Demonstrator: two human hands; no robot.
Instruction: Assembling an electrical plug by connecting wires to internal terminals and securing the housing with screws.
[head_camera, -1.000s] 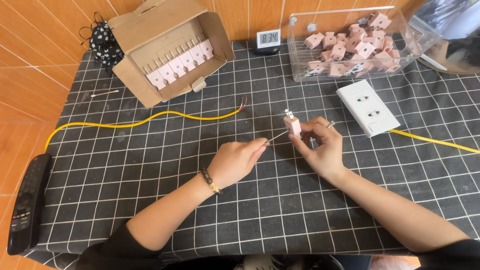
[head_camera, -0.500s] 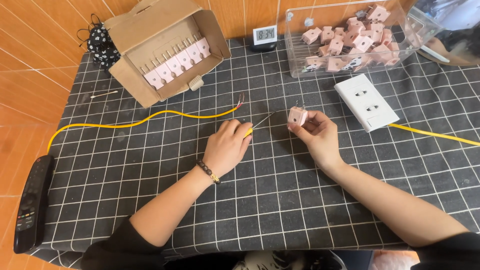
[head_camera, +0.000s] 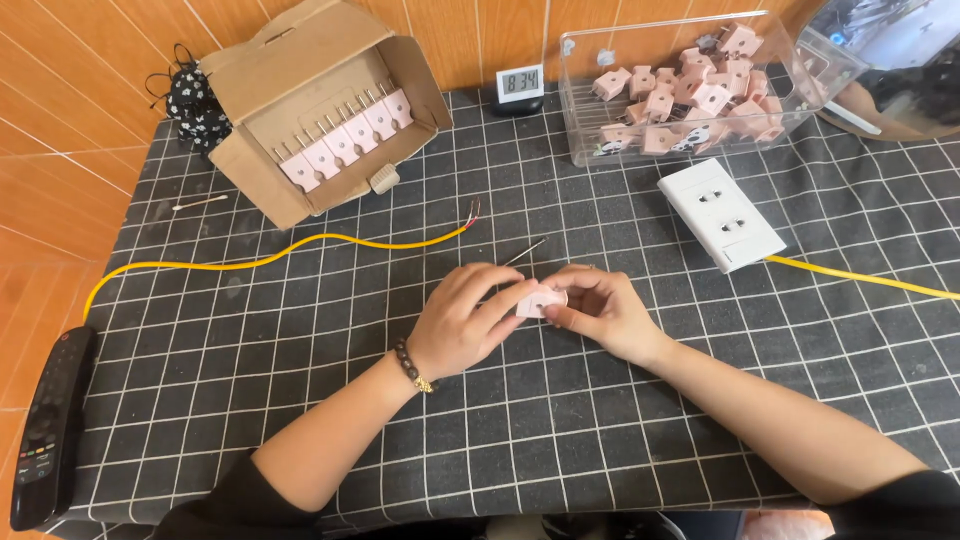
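- Hands meet at the middle of the tabletop (head_camera: 300, 400), which is covered by a black cloth with a white grid.
- Left hand (head_camera: 462, 325): fingers closed on a small pink plug piece (head_camera: 538, 300), touching it from the left; a thin metal tool (head_camera: 524, 252) projects from behind this hand toward the far side, and how it is held cannot be told.
- Right hand (head_camera: 600, 310): fingers closed on the same pink plug piece from the right, thumb and forefinger pinching it.
- Pink plug piece sits between the two hands, just above the cloth, partly hidden by the fingertips.
- Yellow cable (head_camera: 300, 255) lies just beyond the hands, running left to the table edge; its stripped end (head_camera: 472, 215) with red wires is near the tool tip but apart from it.
- White double socket plate (head_camera: 722, 212) lies to the right and beyond the right hand, well apart, with a second yellow lead (head_camera: 860, 280) running right from it.
- Clear plastic bin (head_camera: 585, 120) of pink plug pieces stands at the far right.
- Open cardboard box (head_camera: 320, 90) with a row of pink pieces stands at the far left; a small digital clock (head_camera: 520, 85) is between box and bin.
- Black remote control (head_camera: 50, 430) lies at the near left edge.
- Nothing lies between the hands and the near edge.
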